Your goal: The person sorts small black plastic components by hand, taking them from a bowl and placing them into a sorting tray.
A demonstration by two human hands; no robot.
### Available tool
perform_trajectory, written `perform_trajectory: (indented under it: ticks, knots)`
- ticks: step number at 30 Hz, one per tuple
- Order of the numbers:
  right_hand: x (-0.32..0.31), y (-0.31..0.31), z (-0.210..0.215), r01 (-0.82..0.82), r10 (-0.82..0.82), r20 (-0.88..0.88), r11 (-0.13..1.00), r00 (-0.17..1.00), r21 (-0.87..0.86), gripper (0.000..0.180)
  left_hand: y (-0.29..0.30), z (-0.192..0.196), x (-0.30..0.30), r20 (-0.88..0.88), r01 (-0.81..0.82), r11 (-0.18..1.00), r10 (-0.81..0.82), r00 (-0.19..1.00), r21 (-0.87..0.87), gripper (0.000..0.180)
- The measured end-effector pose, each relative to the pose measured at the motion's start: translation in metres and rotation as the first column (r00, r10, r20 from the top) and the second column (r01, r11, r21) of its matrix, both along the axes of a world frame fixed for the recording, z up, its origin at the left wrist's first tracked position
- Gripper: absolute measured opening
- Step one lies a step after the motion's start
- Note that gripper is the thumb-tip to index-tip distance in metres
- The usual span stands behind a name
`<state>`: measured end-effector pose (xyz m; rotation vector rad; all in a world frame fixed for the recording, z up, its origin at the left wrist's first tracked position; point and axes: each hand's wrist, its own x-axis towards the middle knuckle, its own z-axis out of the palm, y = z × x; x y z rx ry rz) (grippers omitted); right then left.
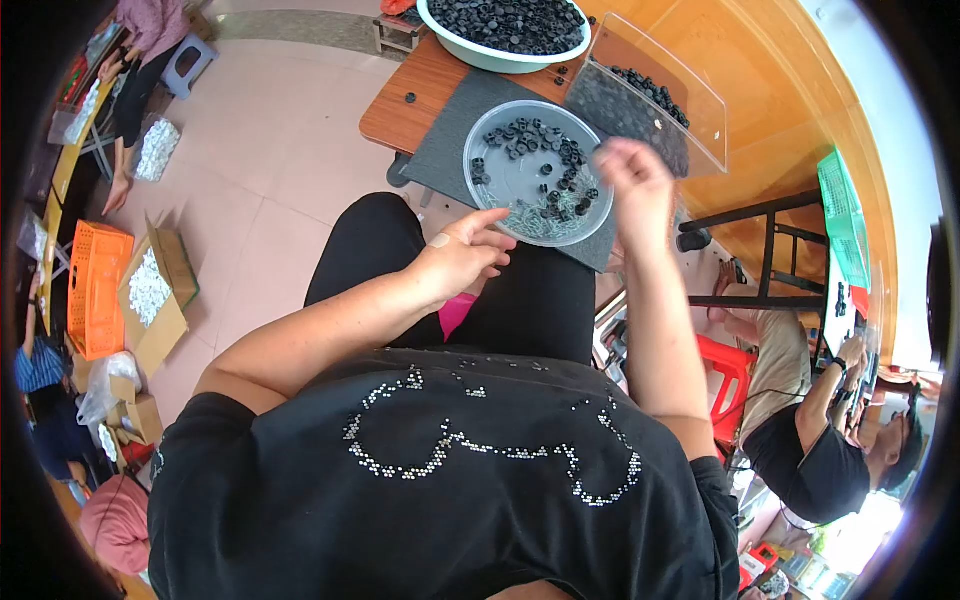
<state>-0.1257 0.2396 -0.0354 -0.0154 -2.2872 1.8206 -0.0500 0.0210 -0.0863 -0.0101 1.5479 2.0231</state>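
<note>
A round clear plastic bowl (518, 200) rests on a dark grey mat (440, 150) in front of me. Small black round plastic parts (530, 138) lie mostly along its far and right sides. Toward its near side is a heap of thin, light wire-like pieces (530, 222), too fine to name surely. My left hand (462, 258) is beside the bowl's near left rim, fingers loosely bent and apart, with nothing seen in it. Just off the right rim, my right hand (640, 178) is raised and blurred by motion; whether its bent fingers hold anything is unclear.
A pale basin (480, 58) heaped with black parts stands on the brown table (385, 115). At its right is a clear bin (705, 110) with more black parts. An orange crate (98, 290) and an open carton (165, 340) stand left. Another person (815, 450) works at right.
</note>
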Motion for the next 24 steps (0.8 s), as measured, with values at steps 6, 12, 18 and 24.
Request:
perform_trajectory:
  ticks: [6, 12, 18, 24]
  knots:
    - [-0.065, 0.06, -0.022, 0.251, -0.208, -0.19, 0.937, 0.959, 0.243, 0.016, -0.002, -0.002, -0.007, 0.066, -0.027, 0.999, 0.029, 0.997, -0.035, 0.043]
    - [-0.035, 0.007, -0.066, -0.071, 0.184, -0.058, 0.625, 0.981, 0.777, 0.014, -0.006, -0.017, -0.007, 0.094, 0.005, 0.996, 0.004, 0.996, -0.088, 0.036]
    - [-0.04, -0.03, -0.076, -0.118, 0.441, -0.109, 0.455, 0.891, 0.883, 0.018, -0.001, -0.019, -0.009, 0.096, 0.092, 0.989, -0.081, 0.992, -0.113, 0.032]
    - [-0.045, -0.034, -0.083, -0.15, 0.494, 0.034, 0.197, 0.869, 0.969, 0.015, -0.004, -0.015, -0.009, 0.107, 0.098, 0.985, -0.082, 0.991, -0.145, 0.032]
